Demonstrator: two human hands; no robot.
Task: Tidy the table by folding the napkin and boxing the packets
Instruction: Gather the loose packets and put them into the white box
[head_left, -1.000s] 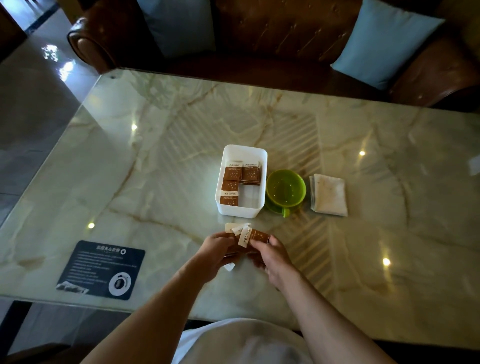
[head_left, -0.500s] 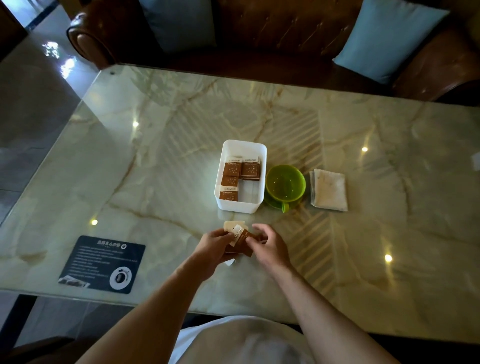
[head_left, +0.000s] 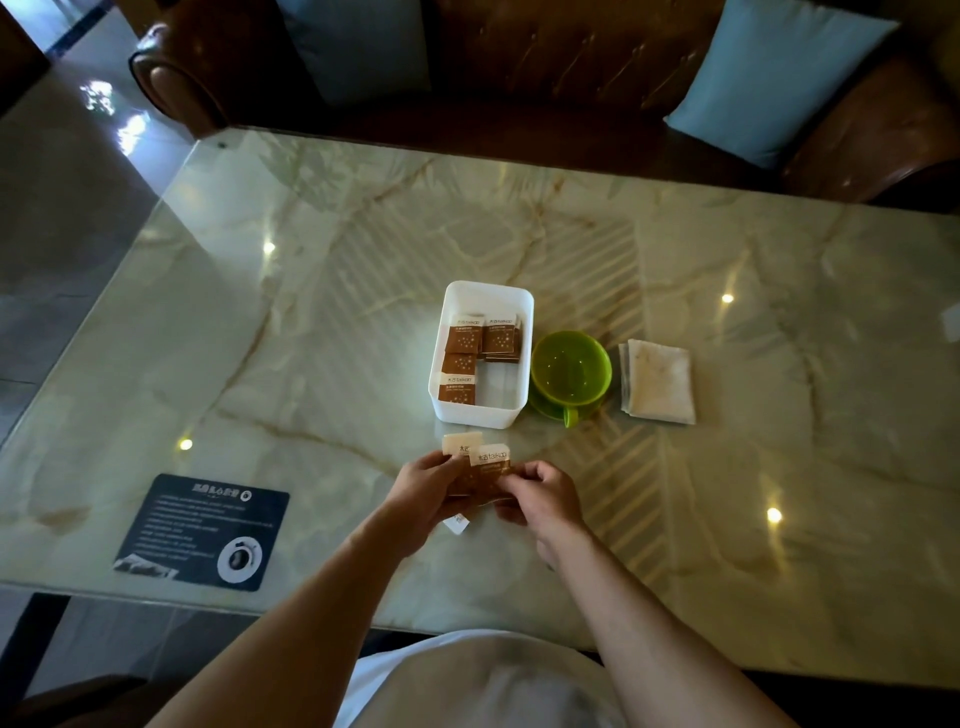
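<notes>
Both hands hold a small stack of brown and white packets (head_left: 483, 465) just above the table, in front of the white box (head_left: 462, 413). My left hand (head_left: 423, 488) grips the stack from the left, and my right hand (head_left: 537, 493) pinches it from the right. Several packets (head_left: 480, 345) of the same kind lie inside the box, on its left and back. A folded white napkin (head_left: 660, 382) lies on the table to the right of the green cup. A small white scrap (head_left: 456, 522) shows under my left hand.
A green cup on a green saucer (head_left: 570, 371) stands between the box and the napkin. A dark printed card (head_left: 202, 530) lies near the front left edge of the marble table (head_left: 260, 338). A brown leather sofa with blue cushions (head_left: 774, 78) stands behind the table.
Both hands stay together on the packets. The packets have been squared from a fanned spread into a tidier stack, held upright, slightly nearer the box.
</notes>
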